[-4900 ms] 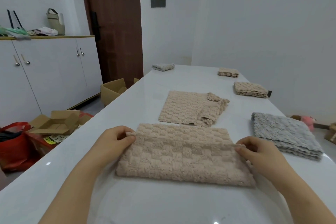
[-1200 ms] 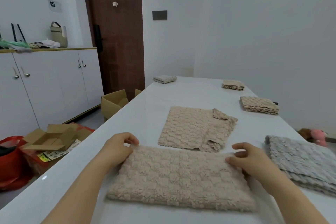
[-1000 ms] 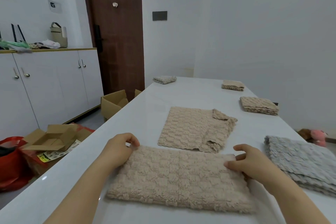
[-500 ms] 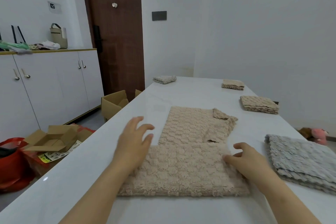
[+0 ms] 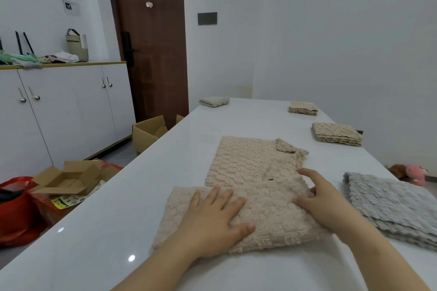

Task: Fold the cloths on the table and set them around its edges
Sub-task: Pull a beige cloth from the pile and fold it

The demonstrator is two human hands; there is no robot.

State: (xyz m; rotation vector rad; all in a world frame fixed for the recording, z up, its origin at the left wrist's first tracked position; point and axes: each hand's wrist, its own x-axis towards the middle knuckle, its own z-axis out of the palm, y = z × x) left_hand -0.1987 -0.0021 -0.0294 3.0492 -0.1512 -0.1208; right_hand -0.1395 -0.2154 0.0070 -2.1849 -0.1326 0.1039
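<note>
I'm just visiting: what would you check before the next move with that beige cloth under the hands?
1. Left hand presses the cloth flat: ok.
2. Right hand rests on its right side: ok.
3. Layers lined up: cannot tell, the hands cover them.
4. Bare table edge on the left to set it down: ok.
5. Second cloth behind is folded: not ok, spread out, one corner turned over.
6. Grey stack apart from the cloth: ok.

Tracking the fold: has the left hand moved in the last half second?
Yes. The left hand has moved right and nearer, from the left edge of the spread cloth to lie flat on the folded cloth.
</note>
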